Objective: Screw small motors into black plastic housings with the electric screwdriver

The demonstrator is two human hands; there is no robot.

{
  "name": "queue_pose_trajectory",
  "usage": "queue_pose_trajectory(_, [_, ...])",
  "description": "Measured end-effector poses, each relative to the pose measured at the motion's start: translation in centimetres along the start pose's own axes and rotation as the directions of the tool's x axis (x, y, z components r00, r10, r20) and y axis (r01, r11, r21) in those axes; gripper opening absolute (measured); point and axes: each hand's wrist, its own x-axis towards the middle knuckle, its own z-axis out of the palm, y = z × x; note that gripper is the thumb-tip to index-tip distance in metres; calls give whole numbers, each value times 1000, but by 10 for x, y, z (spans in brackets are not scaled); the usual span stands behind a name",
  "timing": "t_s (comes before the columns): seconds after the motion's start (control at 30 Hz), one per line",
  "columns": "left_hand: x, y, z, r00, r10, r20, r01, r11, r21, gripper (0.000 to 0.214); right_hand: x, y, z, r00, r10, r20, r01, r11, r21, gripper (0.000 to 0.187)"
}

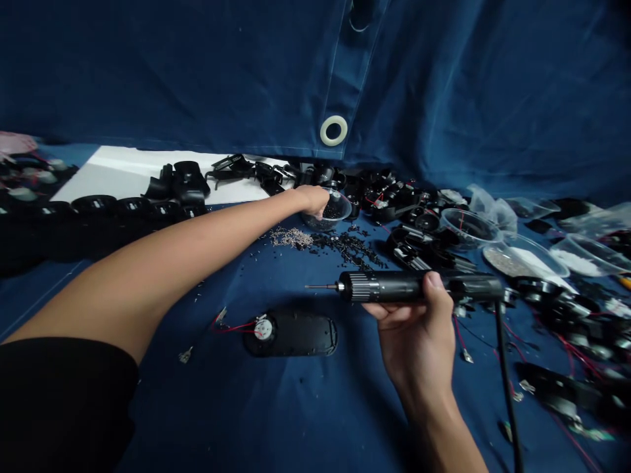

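My left hand reaches far forward, its fingers dipping into a clear plastic cup that holds small black screws. Whether those fingers pinch anything is hidden. My right hand grips a black electric screwdriver with a thin metal bit pointing left and a black cord hanging from its rear. Below the screwdriver's tip lies a black oval plastic housing with a small round speaker and red wires. Loose black screws and a pile of silver screws are scattered just in front of the cup.
A blue cloth covers the work surface, and a blue tarp with a grommet hangs behind it. Rows of black plastic housings lie at the back. Clear cups of small parts and wired black parts crowd the right side.
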Motion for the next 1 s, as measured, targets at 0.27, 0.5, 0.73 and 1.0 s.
queue_pose_trajectory(0.27, [-10, -4, 8, 984, 35, -175, -42, 998, -41, 21, 3, 6, -2, 1000, -13, 21, 12, 1000, 9, 24])
queue_pose_trajectory(0.5, [-19, -5, 10, 958, 49, -284, -70, 996, -63, 33, 8, 11, -5, 999, -5, 51, 4, 1000, 14, 29])
queue_pose_trajectory(0.73, [-49, 3, 1, 905, 24, -425, -78, 991, -109, 21, 10, 15, -8, 999, 7, 48, -8, 1000, 13, 31])
queue_pose_trajectory(1.0, [-183, 32, 14, 760, -57, -648, -203, 926, -319, 21, 6, 16, -6, 997, 38, 68, -39, 999, 11, 32])
